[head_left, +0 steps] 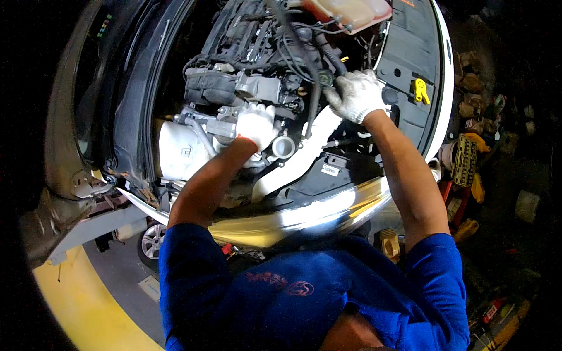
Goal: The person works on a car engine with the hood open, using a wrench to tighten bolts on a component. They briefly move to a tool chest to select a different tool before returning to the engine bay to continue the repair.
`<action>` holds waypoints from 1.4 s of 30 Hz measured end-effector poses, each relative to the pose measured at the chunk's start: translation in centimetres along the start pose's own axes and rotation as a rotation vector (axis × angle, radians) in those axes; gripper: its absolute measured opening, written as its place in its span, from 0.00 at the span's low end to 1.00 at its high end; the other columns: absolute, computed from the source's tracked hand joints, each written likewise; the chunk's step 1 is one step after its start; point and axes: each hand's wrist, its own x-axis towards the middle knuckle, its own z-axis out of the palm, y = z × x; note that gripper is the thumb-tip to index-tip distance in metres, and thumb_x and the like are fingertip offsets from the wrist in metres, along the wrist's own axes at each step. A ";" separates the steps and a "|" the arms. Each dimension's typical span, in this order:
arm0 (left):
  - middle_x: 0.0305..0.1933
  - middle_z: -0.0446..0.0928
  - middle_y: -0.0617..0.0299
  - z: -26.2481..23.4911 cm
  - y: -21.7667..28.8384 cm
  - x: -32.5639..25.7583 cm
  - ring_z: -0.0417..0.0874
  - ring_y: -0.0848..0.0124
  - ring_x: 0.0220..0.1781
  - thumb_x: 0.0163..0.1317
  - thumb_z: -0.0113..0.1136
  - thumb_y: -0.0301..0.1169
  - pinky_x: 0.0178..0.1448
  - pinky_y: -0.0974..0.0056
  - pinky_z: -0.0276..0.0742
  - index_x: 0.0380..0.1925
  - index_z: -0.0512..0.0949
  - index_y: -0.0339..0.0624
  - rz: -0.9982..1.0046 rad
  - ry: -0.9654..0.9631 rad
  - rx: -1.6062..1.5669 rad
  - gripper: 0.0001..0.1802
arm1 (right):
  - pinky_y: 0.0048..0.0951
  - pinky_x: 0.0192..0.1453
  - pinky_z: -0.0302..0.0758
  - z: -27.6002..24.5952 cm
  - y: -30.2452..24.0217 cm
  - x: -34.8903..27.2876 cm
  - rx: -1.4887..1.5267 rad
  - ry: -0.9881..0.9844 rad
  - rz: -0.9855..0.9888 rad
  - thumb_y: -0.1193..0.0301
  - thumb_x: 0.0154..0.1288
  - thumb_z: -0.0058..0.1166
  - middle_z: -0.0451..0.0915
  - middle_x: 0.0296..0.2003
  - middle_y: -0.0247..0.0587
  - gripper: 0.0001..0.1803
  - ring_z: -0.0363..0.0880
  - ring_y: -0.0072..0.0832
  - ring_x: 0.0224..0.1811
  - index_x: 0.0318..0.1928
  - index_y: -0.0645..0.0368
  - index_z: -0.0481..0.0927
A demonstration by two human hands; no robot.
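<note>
I look down into an open engine bay (275, 70) with both gloved hands inside it. My left hand (255, 124) rests closed on a pale metal housing (181, 149), just beside a short round pipe opening (283, 146). My right hand (356, 95) is curled around a black hose connector (326, 78) among the dark cables (293, 47), with a white curved duct (295, 158) running below it. A yellow cap (419, 89) sits on the black cover to the right, and a translucent reservoir (346, 11) lies at the top. My blue sleeves (193, 275) fill the lower edge, above a yellow floor stripe (88, 304).
</note>
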 end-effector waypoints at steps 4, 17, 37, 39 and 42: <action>0.56 0.76 0.50 -2.7 1.6 -0.1 0.73 0.54 0.62 0.62 0.57 0.63 0.66 0.44 0.63 0.51 0.79 0.40 -0.247 -0.096 0.176 0.36 | 0.47 0.57 0.69 -0.3 0.4 0.0 -0.003 -0.040 0.017 0.46 0.66 0.50 0.84 0.35 0.47 0.26 0.82 0.44 0.44 0.34 0.56 0.86; 0.69 0.70 0.37 -2.8 1.2 -0.8 0.74 0.48 0.69 0.42 0.75 0.61 0.69 0.50 0.72 0.73 0.57 0.31 -0.852 -0.136 -0.298 0.65 | 0.48 0.54 0.69 0.3 1.2 0.0 0.116 0.030 -0.047 0.47 0.64 0.53 0.84 0.32 0.47 0.23 0.82 0.42 0.41 0.31 0.55 0.86; 0.48 0.84 0.51 -0.3 1.2 -1.0 0.82 0.52 0.56 0.50 0.76 0.46 0.60 0.51 0.76 0.51 0.76 0.42 -1.052 0.192 -0.389 0.32 | 0.48 0.54 0.71 -0.9 0.6 0.5 -0.080 -0.138 -0.058 0.44 0.69 0.45 0.86 0.37 0.50 0.29 0.85 0.45 0.44 0.33 0.55 0.86; 0.46 0.84 0.52 1.3 0.1 -1.6 0.83 0.53 0.54 0.51 0.75 0.46 0.58 0.51 0.76 0.50 0.76 0.44 -0.977 0.230 -0.277 0.30 | 0.48 0.53 0.72 -0.8 0.3 0.6 -0.084 -0.125 -0.074 0.43 0.69 0.45 0.86 0.36 0.50 0.29 0.85 0.46 0.43 0.33 0.55 0.86; 0.44 0.84 0.54 2.3 -1.2 -1.3 0.83 0.55 0.51 0.53 0.72 0.49 0.55 0.50 0.73 0.48 0.77 0.47 -0.922 0.240 -0.170 0.28 | 0.49 0.52 0.72 0.1 0.5 0.5 -0.075 -0.071 -0.110 0.42 0.68 0.46 0.86 0.33 0.50 0.29 0.84 0.47 0.40 0.31 0.55 0.85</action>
